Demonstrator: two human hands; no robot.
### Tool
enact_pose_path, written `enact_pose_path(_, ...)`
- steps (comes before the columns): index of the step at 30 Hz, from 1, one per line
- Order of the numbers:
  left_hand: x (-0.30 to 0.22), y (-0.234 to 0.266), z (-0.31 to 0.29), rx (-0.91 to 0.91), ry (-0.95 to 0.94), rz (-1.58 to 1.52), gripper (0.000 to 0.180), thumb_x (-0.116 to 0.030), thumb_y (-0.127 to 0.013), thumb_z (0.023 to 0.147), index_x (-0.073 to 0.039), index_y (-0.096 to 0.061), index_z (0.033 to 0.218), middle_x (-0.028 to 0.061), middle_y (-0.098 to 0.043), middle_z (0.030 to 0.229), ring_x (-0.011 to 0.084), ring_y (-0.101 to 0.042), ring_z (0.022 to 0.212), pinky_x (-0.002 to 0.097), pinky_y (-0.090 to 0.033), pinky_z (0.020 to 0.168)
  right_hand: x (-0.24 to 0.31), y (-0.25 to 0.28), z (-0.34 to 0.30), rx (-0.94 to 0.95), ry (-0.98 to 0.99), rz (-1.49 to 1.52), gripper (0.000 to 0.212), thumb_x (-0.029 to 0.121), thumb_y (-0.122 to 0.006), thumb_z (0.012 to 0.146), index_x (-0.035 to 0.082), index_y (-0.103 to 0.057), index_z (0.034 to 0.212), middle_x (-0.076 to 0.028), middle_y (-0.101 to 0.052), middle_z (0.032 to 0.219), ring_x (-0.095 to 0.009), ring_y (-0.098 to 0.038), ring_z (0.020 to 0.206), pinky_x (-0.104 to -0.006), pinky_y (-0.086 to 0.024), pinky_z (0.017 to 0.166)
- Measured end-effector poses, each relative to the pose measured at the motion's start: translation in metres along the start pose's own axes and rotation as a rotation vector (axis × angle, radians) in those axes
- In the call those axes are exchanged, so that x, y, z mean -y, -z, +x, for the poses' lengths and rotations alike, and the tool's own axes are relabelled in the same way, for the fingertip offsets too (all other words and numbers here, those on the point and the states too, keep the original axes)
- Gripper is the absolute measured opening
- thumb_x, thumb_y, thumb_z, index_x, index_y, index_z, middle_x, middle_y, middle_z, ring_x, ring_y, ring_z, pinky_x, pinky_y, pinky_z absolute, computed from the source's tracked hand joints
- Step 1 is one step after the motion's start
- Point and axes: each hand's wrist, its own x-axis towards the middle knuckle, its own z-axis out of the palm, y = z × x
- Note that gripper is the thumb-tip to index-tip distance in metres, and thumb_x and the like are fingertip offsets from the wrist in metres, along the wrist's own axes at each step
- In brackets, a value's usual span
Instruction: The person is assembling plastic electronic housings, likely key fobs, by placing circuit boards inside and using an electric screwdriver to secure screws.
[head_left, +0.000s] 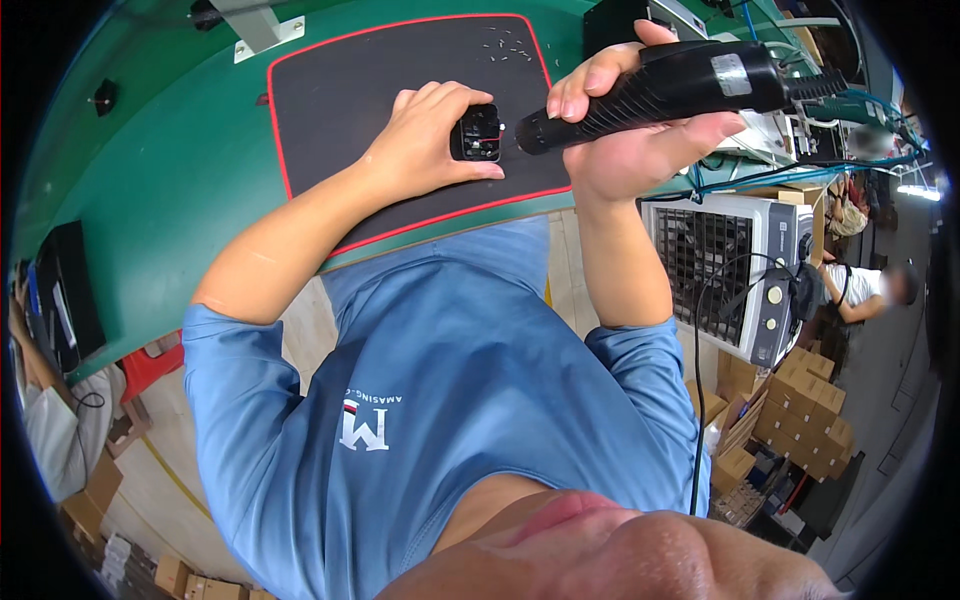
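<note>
My left hand (pixel 425 145) rests on the black mat, its thumb and fingers closed around a small black square device housing (pixel 478 136). The open face of the housing shows dark inner parts and a thin red wire. In my right hand (pixel 635 160) lies a thick black electric screwdriver (pixel 665 92), gripped with the fingers over its ribbed body. It is tilted, its nose pointing left at the housing. Its bit is too small to make out clearly, so I cannot tell whether it touches the housing.
Several tiny screws (pixel 508 45) lie scattered on the red-edged black mat (pixel 350 110), upper right. The mat covers part of a green table (pixel 165 215). A metal bracket (pixel 268 38) stands behind it. Blue cables (pixel 740 182) and an air cooler (pixel 735 275) are at the right.
</note>
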Motion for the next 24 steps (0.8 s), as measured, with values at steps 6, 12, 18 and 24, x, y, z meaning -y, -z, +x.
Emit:
enact_pose_path(6, 0.001, 0.001, -0.002, 0.011, 0.014, -0.010, 0.081, -0.044, -0.090, 0.068, -0.006, -0.056, 0.130, 0.0093, -0.061, 0.119, 0.0289, -0.056, 0.113, 0.0400, -0.037, 0.099, -0.013, -0.003, -0.007, -0.055, -0.005, -0.101, 0.106, 0.091, -0.019, 0.085, -0.001, -0.051, 0.128, -0.010, -0.057, 0.072, -0.020, -0.055, 0.052, -0.0373, -0.051, 0.049)
enact_pose_path(12, 0.001, 0.000, -0.002, 0.003, 0.006, -0.020, 0.080, -0.044, -0.089, 0.068, -0.007, -0.057, 0.130, 0.0086, -0.061, 0.117, 0.0284, -0.056, 0.111, 0.0396, -0.037, 0.098, -0.012, -0.002, -0.005, -0.069, -0.009, -0.136, 0.105, 0.091, -0.021, 0.085, 0.000, -0.052, 0.127, -0.010, -0.057, 0.071, -0.020, -0.055, 0.051, -0.0374, -0.051, 0.048)
enact_pose_path(18, 0.003, 0.000, -0.002, -0.009, -0.009, -0.019, 0.079, -0.045, -0.089, 0.068, -0.008, -0.057, 0.130, 0.0077, -0.061, 0.116, 0.0280, -0.056, 0.109, 0.0396, -0.038, 0.097, -0.009, 0.000, -0.004, -0.080, -0.023, -0.154, 0.103, 0.091, -0.021, 0.085, 0.002, -0.053, 0.127, -0.009, -0.056, 0.071, -0.020, -0.055, 0.052, -0.0369, -0.050, 0.048)
enact_pose_path(24, 0.004, 0.000, -0.002, -0.009, -0.009, -0.021, 0.079, -0.045, -0.089, 0.068, -0.008, -0.057, 0.130, 0.0076, -0.061, 0.116, 0.0282, -0.056, 0.110, 0.0402, -0.038, 0.097, -0.010, 0.005, -0.005, -0.070, -0.008, -0.126, 0.103, 0.090, -0.020, 0.086, 0.002, -0.053, 0.127, -0.009, -0.057, 0.072, -0.019, -0.055, 0.052, -0.0366, -0.050, 0.048)
